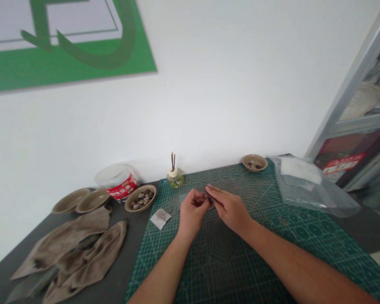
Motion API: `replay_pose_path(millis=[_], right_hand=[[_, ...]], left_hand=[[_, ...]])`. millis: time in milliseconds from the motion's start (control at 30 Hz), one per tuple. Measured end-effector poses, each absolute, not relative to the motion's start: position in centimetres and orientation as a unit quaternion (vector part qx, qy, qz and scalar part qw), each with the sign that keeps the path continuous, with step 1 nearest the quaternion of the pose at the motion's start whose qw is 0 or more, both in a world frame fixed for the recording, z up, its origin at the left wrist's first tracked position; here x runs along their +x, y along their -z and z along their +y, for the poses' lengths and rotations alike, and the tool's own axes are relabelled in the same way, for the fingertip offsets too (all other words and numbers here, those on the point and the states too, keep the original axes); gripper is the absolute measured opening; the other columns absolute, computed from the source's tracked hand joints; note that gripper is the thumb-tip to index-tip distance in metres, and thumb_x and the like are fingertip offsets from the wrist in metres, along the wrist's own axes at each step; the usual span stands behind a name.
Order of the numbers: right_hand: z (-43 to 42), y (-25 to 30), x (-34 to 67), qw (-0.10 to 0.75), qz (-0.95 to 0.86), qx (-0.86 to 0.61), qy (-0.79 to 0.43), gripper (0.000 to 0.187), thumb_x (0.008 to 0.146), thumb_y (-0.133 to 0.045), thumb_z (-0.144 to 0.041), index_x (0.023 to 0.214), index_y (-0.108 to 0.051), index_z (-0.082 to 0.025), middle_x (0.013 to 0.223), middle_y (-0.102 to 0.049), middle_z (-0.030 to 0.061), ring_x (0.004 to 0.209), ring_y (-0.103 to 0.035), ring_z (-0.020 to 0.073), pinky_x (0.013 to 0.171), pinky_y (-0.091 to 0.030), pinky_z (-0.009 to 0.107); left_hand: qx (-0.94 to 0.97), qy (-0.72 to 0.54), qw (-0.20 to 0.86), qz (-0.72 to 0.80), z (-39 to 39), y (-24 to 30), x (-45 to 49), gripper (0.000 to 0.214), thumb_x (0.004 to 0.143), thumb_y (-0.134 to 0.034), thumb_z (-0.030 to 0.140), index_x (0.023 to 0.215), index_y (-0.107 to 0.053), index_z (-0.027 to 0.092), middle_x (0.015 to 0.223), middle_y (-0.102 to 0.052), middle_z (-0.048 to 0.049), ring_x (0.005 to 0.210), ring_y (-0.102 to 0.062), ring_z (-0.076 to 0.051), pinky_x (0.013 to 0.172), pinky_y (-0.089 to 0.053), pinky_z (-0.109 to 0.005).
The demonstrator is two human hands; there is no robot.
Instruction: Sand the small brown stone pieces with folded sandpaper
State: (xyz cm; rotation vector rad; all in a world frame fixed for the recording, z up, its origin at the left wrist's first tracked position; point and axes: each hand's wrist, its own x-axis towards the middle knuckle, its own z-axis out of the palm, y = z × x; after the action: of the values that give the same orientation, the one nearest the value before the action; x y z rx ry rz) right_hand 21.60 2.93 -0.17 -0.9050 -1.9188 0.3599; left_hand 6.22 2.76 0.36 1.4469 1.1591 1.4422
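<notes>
We have the left hand (pixel 193 211) curled narrow around a small brown piece (pixel 205 196), too small to identify. The right hand (pixel 229 209) comes in from the right, fingers together, tips on the same piece. Both are low over the middle of a green cutting mat (pixel 221 270), with a thin grey sheet (pixel 184 198) just under the fingers.

Left of the mat, on the dark worktop (pixel 136 249): crumpled brown cloth (pixel 72 253) near the front edge, a small paper square (pixel 160 218) by the mat edge. Further back, a dish of pebbles (pixel 140 197), two shallow dishes (pixel 82 200), and a red-labelled plastic tub (pixel 120 181).

Far edge: a glass diffuser bottle with sticks (pixel 175 177), a small dish (pixel 255 162), and a clear plastic bag (pixel 313 185) at the back right corner of the mat.
</notes>
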Motion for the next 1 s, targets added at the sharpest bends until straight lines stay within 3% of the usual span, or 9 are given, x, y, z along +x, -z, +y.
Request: replay_pose_path(millis=[300, 467, 600, 800, 1000], right_hand=[[2.4, 0.1, 21.0, 0.472, -0.791, -0.365, -0.135, 0.05, 0.09, -0.046, -0.009, 0.138, -0.053, -0.021, 0.135, -0.059, 0.0061, 0.124, -0.056, 0.0174, 0.108, -0.046, 0.034], [2.4, 0.0, 21.1, 0.477, -0.771, -0.396, -0.146, 0.046, 0.09, -0.047, -0.011, 0.133, -0.058, -0.023, 0.126, -0.066, 0.006, 0.113, -0.064, 0.0191, 0.101, -0.051, 0.035], [2.3, 0.0, 21.0, 0.496, -0.763, -0.385, -0.154, 0.047, 0.09, -0.048, -0.011, 0.134, -0.057, -0.024, 0.129, -0.064, 0.0044, 0.116, -0.062, 0.0189, 0.102, -0.05, 0.035], [3.5, 0.5, 21.8, 0.455, -0.748, -0.45, -0.178, 0.043, 0.086, -0.05, -0.01, 0.123, -0.066, -0.023, 0.116, -0.071, 0.0049, 0.104, -0.069, 0.0215, 0.095, -0.055, 0.036], [3.5, 0.2, 22.0, 0.482, -0.739, -0.439, -0.171, 0.042, 0.089, -0.05, -0.013, 0.126, -0.064, -0.025, 0.121, -0.069, 0.0029, 0.11, -0.066, 0.0194, 0.099, -0.052, 0.036]], left_hand=[[0.576, -0.574, 0.349, 0.466, 2.4, -0.7, 6.4, 0.018, 0.069, -0.069, 0.017, 0.062, -0.052, 0.018, 0.061, -0.053, 0.005, 0.057, -0.047, -0.01, 0.056, -0.039, -0.021], [0.565, -0.588, 0.377, 0.439, 2.2, -1.0, 6.6, 0.021, 0.071, -0.07, 0.023, 0.064, -0.051, 0.018, 0.071, -0.062, 0.0011, 0.064, -0.054, -0.012, 0.062, -0.044, -0.023], [0.569, -0.587, 0.378, 0.434, 2.3, -1.0, 6.5, 0.023, 0.071, -0.072, 0.022, 0.063, -0.05, 0.018, 0.068, -0.059, 0.0023, 0.062, -0.053, -0.011, 0.06, -0.044, -0.022], [0.566, -0.603, 0.391, 0.404, 2.5, -0.7, 6.1, 0.019, 0.075, -0.071, 0.023, 0.07, -0.053, 0.018, 0.078, -0.065, -0.001, 0.071, -0.061, -0.014, 0.069, -0.049, -0.026], [0.567, -0.567, 0.376, 0.464, 2.8, -0.2, 6.3, 0.017, 0.075, -0.071, 0.025, 0.072, -0.056, 0.018, 0.064, -0.062, 0.0023, 0.057, -0.058, -0.012, 0.056, -0.044, -0.023]])
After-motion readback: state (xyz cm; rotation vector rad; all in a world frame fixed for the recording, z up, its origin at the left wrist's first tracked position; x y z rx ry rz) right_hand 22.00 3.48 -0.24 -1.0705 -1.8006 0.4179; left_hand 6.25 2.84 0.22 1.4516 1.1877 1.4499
